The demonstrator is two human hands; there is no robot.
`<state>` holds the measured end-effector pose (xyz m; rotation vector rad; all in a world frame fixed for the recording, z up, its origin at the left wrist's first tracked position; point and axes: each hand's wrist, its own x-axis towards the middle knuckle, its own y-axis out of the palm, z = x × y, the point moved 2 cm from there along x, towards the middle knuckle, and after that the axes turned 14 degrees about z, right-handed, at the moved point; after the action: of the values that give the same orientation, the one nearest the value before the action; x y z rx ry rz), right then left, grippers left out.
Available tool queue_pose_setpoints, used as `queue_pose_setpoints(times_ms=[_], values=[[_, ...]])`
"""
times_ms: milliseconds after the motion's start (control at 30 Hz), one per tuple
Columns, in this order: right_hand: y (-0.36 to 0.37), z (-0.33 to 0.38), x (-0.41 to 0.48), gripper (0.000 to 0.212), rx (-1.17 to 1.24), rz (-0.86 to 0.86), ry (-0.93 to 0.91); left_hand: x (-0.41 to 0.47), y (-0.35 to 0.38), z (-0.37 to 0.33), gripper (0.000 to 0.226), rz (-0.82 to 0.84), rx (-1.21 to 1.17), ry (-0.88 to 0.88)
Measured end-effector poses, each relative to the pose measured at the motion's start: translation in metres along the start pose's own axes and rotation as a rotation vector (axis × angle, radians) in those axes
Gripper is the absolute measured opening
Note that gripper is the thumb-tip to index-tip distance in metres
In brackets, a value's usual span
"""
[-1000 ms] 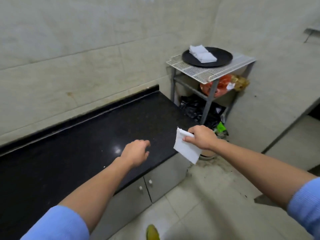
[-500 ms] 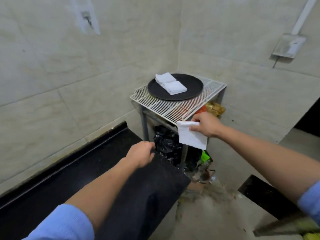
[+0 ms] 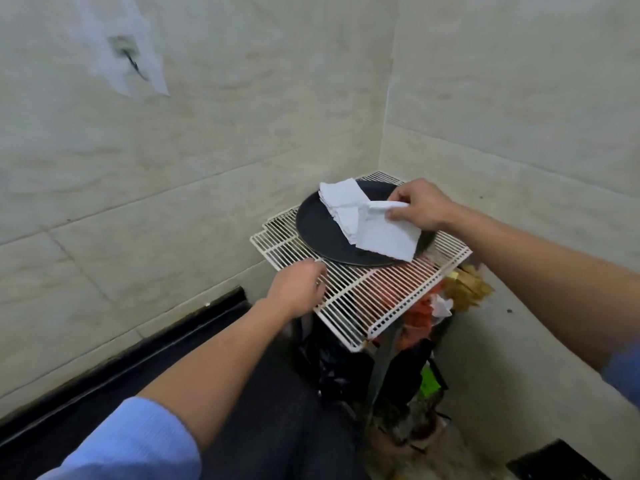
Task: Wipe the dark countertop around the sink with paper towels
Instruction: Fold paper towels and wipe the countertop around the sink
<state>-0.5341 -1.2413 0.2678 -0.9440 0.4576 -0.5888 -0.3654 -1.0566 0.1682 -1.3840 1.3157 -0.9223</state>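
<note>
While the right hand (image 3: 420, 206) pinches a single white paper towel (image 3: 384, 233) between thumb and curled fingers, we see the sheet held just above a round black tray (image 3: 322, 237), partly overlapping the stack of folded white paper towels (image 3: 341, 199) that lies there. The tray sits on a white wire rack (image 3: 363, 289) in the corner, past the end of the dark stone countertop (image 3: 270, 417), which shows only as a dim strip at lower left. The left hand (image 3: 298, 289) hangs at the rack's near edge, fingers loosely bent and empty (motion blur keeps us from saying whether it touches the wires).

We judge the wiping paused, not under way. No towel is on the countertop, no sink is in view, and we cannot read how clean the surface is. Whether this sheet is being put down or swapped for a fresh one we cannot tell. Either way, any wiping left needs a return to the counter.

Against a second ago, the view has swung from the countertop, which then filled the left half, to the corner rack. The right hand, then holding the towel off the counter's front edge, has carried it over the tray, and the left hand has left the counter for the rack.
</note>
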Motion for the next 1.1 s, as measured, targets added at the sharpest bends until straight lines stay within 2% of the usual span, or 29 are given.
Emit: queue_pose_setpoints(times_ms=[133, 267, 467, 533, 667, 733, 867, 1100], values=[[-0.015, -0.013, 0.071, 0.011, -0.005, 0.193, -0.098, 0.053, -0.009, -0.004, 0.026, -0.061, -0.018, -0.112], [-0.014, -0.025, 0.135, 0.013, -0.059, 0.368, -0.147, 0.087, -0.009, -0.010, 0.026, -0.041, -0.031, -0.229], [0.016, -0.049, 0.193, 0.011, -0.238, 0.501, -0.173, 0.100, 0.008, -0.009, 0.028, -0.032, -0.045, -0.378], [0.026, -0.061, 0.194, 0.021, -0.304, 0.468, -0.170, 0.100, 0.014, -0.009, 0.028, -0.052, -0.040, -0.385], [0.030, -0.074, 0.173, 0.034, -0.408, 0.094, -0.274, 0.103, 0.022, -0.009, 0.028, -0.122, -0.050, -0.389], [0.038, -0.074, 0.160, 0.040, -0.432, 0.009, -0.360, 0.104, 0.025, -0.009, 0.026, -0.155, -0.059, -0.400], [0.082, -0.081, 0.143, 0.063, -0.455, 0.233, -0.410, 0.103, 0.033, -0.012, 0.024, -0.208, -0.067, -0.421], [0.092, -0.088, 0.146, 0.065, -0.502, 0.245, -0.425, 0.099, 0.038, -0.012, 0.023, -0.233, -0.057, -0.420]])
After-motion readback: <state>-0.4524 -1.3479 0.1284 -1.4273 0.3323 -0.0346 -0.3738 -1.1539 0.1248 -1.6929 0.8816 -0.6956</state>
